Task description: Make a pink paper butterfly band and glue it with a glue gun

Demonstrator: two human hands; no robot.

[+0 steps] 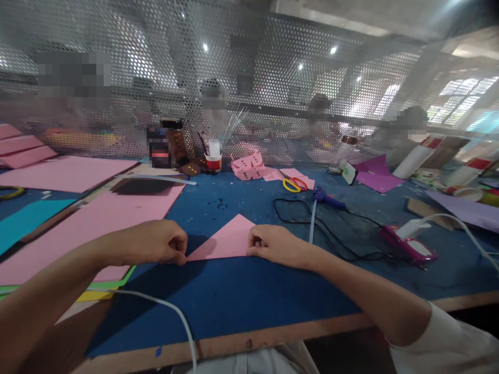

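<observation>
A pink sheet of paper [228, 240], folded to a triangle, lies on the blue tabletop with its point facing away from me. My left hand [167, 243] is closed, its fingertips pinching the triangle's left corner. At the right end of the folded edge, my right hand [275, 244] has its fingers curled in and closed on the paper. That right corner is hidden beneath the hand.
Large pink sheets [101, 223] lie on the left. Behind stand a cup [213, 162], scissors [294, 184] and a pink cut-out piece [249, 167]. To the right are a blue glue gun [329, 200], its black cable and a magenta power strip [409, 246]. A white cable [163, 301] crosses the front edge.
</observation>
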